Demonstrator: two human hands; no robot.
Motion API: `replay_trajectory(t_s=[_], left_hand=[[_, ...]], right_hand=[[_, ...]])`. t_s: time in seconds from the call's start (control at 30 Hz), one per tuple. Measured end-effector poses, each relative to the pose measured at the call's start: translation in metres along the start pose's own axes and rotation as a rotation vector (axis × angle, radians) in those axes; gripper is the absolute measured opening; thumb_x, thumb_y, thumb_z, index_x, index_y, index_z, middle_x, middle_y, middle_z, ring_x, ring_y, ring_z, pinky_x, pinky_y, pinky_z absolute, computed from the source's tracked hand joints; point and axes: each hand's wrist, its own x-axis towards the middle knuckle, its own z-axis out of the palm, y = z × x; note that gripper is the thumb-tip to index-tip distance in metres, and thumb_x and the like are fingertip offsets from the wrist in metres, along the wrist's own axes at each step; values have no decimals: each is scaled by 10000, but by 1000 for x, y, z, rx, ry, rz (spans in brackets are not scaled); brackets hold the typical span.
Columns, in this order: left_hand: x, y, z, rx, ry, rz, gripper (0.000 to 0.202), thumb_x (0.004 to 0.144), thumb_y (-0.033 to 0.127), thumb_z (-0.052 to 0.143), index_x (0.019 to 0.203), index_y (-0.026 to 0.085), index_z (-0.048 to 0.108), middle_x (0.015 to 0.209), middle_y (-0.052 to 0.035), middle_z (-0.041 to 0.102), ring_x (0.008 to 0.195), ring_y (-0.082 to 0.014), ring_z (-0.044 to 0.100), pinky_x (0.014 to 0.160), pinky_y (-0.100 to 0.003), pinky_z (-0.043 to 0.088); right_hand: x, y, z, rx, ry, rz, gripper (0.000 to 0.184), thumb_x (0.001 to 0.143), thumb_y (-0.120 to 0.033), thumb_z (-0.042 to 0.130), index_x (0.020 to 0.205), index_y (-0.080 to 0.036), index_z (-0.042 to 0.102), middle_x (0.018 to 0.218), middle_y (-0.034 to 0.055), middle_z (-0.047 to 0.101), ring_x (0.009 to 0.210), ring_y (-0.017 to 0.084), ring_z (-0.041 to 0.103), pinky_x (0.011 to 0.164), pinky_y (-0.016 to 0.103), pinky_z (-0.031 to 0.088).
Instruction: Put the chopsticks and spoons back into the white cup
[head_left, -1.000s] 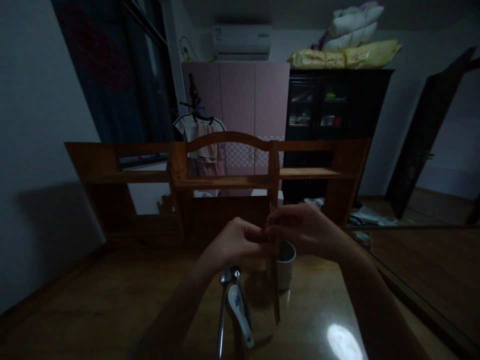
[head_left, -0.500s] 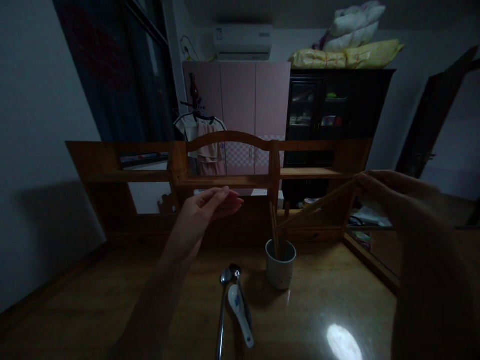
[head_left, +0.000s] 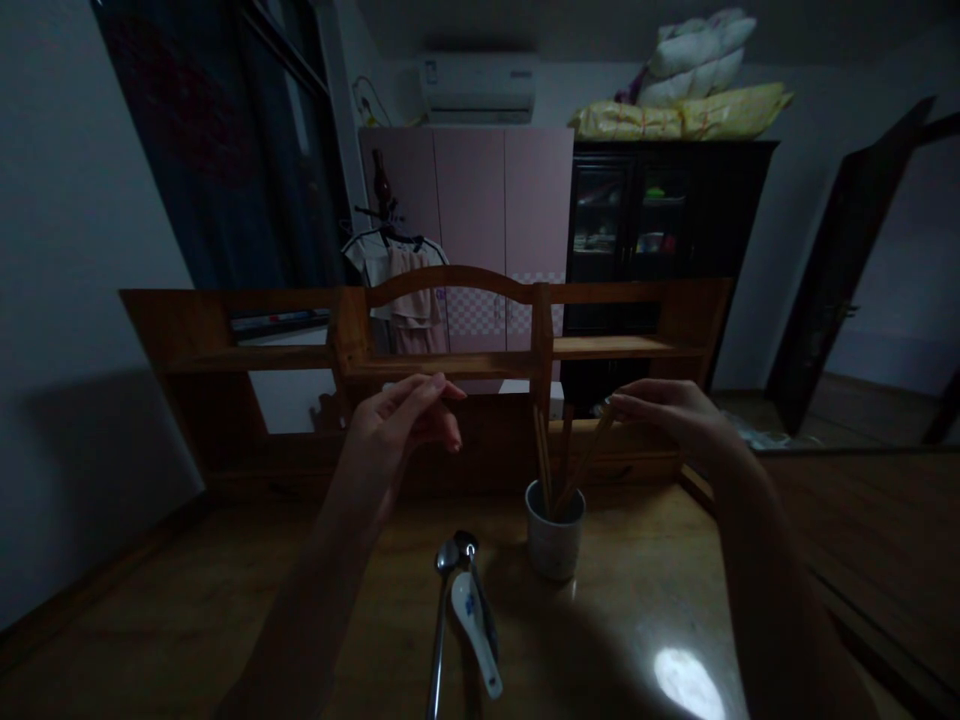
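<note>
A white cup [head_left: 554,540] stands on the wooden desk [head_left: 225,610] and holds several wooden chopsticks [head_left: 545,462]. My right hand [head_left: 669,410] hovers above and right of the cup, fingertips pinched on the top end of one slanted chopstick [head_left: 589,455] whose lower end is in the cup. My left hand [head_left: 401,420] floats left of the cup, fingers loosely curled and apart, holding nothing. In front of the cup lie spoons: a white ceramic spoon with blue marks [head_left: 475,630] and metal spoons [head_left: 442,620].
A wooden shelf unit [head_left: 450,340] runs across the back of the desk. Behind stand a pink wardrobe [head_left: 472,210], a dark cabinet [head_left: 660,220] with bedding on top, and an open door [head_left: 840,260] at right. A lamp glare [head_left: 686,685] shines on the desk.
Both hands first held chopsticks together over the cup. The right hand then swung far right with one chopstick, and now has come back, the stick's lower end in the cup. The left hand drew away empty.
</note>
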Motion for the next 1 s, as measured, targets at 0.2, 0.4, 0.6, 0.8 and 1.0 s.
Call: replay_trajectory(t_s=[0.2, 0.4, 0.6, 0.8, 1.0], left_hand=[[1, -4, -1, 32, -8, -16, 218, 880, 352, 559, 831, 171, 671, 538, 29, 592, 503, -93, 551, 569, -214, 498], [4, -10, -3, 35, 13, -29, 225, 874, 370, 567, 838, 172, 668, 550, 32, 590, 507, -93, 542, 566, -213, 483], [5, -11, -4, 19, 23, -38, 222, 871, 375, 578, 831, 176, 668, 545, 34, 584, 509, -95, 535, 561, -218, 475], [5, -12, -5, 19, 21, -32, 223, 876, 374, 566, 829, 182, 670, 539, 36, 581, 501, -94, 531, 562, -224, 474], [7, -14, -6, 29, 20, -41, 220, 871, 375, 564, 828, 187, 670, 554, 33, 582, 508, -93, 533, 556, -215, 462]], right_hand=[[10, 11, 12, 5, -76, 56, 454, 668, -567, 738, 861, -156, 743, 856, 87, 732, 763, 215, 675, 671, 297, 533], [16, 23, 15, -72, -126, 68, 497, 666, -614, 708, 845, -151, 735, 804, 74, 715, 746, 210, 649, 630, 269, 482], [19, 31, 16, -81, -204, 59, 444, 689, -600, 686, 723, -158, 692, 712, 36, 671, 691, 168, 613, 622, 245, 443], [24, 37, 18, -85, -247, 67, 417, 692, -584, 679, 725, -168, 687, 677, 24, 644, 676, 163, 599, 634, 249, 454], [16, 23, 19, -81, -245, 81, 377, 722, -539, 665, 679, -164, 668, 651, 13, 627, 662, 154, 591, 638, 250, 450]])
